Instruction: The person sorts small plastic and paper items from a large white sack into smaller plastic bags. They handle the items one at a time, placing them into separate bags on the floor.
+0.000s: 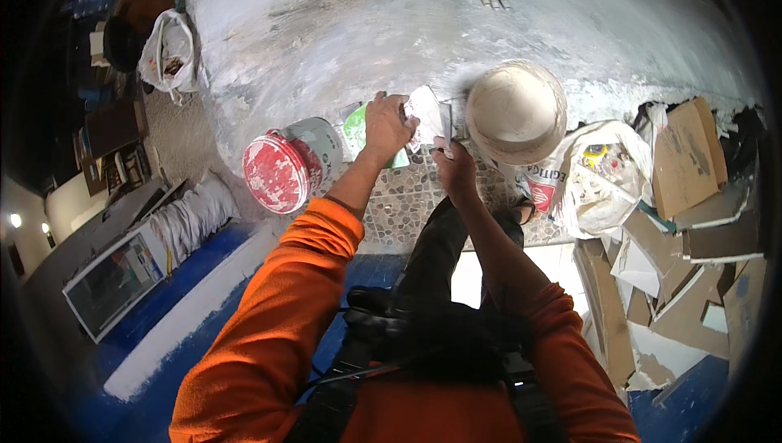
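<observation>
My right hand (456,168) is closed around the handle end of a flat metal blade, likely a putty knife (447,122), held upright before me. My left hand (388,128) is at the left edge of a white, plaster-smeared piece (426,114), its fingers bent; whether it grips that piece I cannot tell. Below and beside the left hand is a green flat object (355,132), partly hidden by the hand and wrist. A grey bucket (322,142) with a red, plaster-spotted lid (276,172) lies to the left. A round, plaster-coated tub (517,111) is to the right of the right hand.
A white sack of rubbish (602,183) lies at right, beside cardboard (687,159) and broken board pieces (666,296). Pebble-patterned tiles (400,214) are under the hands. A grey plastered surface (379,33) spans the far side. Another white sack (170,55) is at upper left.
</observation>
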The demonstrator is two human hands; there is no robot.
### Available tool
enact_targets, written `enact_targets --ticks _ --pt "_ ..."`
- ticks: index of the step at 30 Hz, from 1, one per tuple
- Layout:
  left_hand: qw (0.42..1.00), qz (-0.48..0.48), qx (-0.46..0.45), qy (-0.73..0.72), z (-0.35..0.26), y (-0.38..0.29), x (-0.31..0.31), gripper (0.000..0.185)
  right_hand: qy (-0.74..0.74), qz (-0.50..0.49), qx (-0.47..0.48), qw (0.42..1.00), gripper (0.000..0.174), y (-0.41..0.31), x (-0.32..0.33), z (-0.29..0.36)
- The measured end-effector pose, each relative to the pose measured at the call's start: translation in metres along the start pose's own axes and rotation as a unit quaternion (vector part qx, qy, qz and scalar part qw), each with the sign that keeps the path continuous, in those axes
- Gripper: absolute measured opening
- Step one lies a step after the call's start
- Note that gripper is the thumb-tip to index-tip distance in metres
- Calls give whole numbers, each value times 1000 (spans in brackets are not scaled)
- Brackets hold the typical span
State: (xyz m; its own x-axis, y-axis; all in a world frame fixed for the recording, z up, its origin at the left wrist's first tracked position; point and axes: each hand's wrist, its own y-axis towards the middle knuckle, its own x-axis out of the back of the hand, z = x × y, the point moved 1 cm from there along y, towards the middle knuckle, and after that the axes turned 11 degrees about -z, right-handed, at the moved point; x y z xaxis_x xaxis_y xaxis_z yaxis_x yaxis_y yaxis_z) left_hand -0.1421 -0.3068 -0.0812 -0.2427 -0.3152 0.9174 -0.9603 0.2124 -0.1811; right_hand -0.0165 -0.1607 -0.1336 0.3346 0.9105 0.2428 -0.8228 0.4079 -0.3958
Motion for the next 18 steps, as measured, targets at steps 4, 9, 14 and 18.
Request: enact_targets --ticks 4,9,14,18 --pt "979 -80 73 -175 -6 4 -24 43 -33 -44 -7 998 26 6 -1 -5" --pt "960 -66 130 -239 -1 -8 -19 52 -61 -62 31 996 22 -16 19 39" --pt "892 17 201 -404 -49 -18 13 42 -6 -64 40 997 21 -31 67 47" --pt "741 216 317 -551 -85 -52 38 44 233 -42 -152 960 18 -59 120 42"
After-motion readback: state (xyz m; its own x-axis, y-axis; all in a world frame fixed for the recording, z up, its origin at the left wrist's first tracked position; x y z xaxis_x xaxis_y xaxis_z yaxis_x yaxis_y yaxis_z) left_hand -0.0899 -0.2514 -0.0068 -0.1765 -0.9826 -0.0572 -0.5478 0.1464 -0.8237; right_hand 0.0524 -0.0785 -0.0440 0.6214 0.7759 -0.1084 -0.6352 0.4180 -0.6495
